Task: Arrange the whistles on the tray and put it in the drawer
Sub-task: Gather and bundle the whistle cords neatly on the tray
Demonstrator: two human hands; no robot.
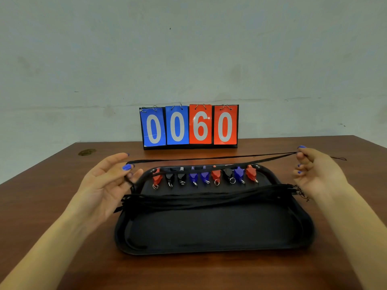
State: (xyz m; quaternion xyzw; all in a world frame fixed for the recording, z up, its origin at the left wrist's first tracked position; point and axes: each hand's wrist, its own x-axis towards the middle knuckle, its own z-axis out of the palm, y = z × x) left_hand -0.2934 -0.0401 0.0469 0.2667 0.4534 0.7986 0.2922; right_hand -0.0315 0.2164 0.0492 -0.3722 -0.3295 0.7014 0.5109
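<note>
Here, a black rectangular plastic tray (209, 233) is lying on the brown wooden table (62, 268), between the hands. The left hand (106, 183) and right hand (314, 172) are pinching a black lanyard cord (209, 158) taut above nine red, black and blue whistles (205, 176). Beyond the grip, a flip scoreboard (189, 126) is showing 0060.

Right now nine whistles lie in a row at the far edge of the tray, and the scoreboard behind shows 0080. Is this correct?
Not quite. The head view shows the scoreboard reading 0060, not 0080. The nine whistles do lie in a row at the far edge of the tray.
</note>
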